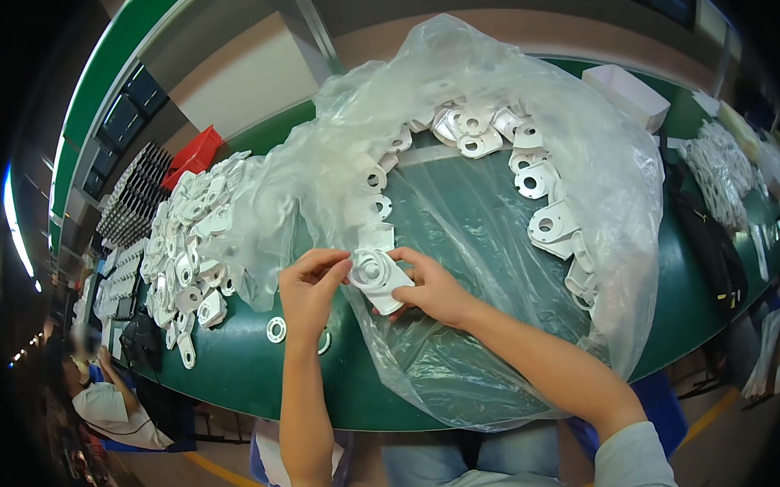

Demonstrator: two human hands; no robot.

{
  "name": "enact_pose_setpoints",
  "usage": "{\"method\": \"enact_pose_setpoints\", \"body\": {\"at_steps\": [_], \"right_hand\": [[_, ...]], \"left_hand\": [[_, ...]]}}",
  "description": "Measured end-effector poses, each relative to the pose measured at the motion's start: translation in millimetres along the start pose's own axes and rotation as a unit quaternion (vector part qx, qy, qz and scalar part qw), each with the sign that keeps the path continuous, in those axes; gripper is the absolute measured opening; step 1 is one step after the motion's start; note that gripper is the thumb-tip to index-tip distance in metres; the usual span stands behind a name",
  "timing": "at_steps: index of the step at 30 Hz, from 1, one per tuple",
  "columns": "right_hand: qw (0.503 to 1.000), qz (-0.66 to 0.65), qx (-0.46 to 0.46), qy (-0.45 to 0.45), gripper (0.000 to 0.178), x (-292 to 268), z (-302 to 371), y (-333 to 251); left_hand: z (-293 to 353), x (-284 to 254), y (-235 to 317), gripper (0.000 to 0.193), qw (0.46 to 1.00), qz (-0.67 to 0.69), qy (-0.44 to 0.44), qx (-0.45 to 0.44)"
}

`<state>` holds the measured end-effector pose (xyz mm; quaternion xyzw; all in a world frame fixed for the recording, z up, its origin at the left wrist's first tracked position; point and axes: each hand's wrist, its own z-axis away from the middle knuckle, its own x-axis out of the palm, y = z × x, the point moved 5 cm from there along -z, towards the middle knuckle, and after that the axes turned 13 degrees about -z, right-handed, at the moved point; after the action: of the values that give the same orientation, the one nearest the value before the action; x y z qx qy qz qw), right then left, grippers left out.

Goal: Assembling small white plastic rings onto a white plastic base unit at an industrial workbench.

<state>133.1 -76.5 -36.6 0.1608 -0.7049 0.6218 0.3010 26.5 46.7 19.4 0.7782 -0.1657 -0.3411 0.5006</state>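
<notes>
My right hand (435, 292) grips a white plastic housing (386, 292) with a round ringed end, its thumb across the front and fingers behind. At the left edge of that round end, my left hand (311, 284) is closed in a pinch of thumb and forefinger. What lies between those left fingertips is too small to make out. Below the left hand, a flat white ring (276, 329) lies on the green table (240, 358). Another white ring (324, 342) shows partly beside my left forearm.
A clear plastic bag (455, 349) spreads over the table, with several white housings (556, 223) in an arc on it. More white parts (188, 254) are heaped at left, near a red bin (192, 155). A white box (625, 95) stands far right. A person (122, 406) sits at far left.
</notes>
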Motion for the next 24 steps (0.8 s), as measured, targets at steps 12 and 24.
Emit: {"method": "enact_pose_setpoints", "body": {"at_steps": [12,24], "right_hand": [[0.999,0.043,-0.013,-0.003,0.044,4,-1,1],[0.999,0.020,-0.027,0.027,0.033,1,-2,3]], "left_hand": [[5,2,3,0.009,0.999,-0.027,-0.001,0.023],[4,-4,4,0.010,0.995,-0.081,0.014,0.060]]}}
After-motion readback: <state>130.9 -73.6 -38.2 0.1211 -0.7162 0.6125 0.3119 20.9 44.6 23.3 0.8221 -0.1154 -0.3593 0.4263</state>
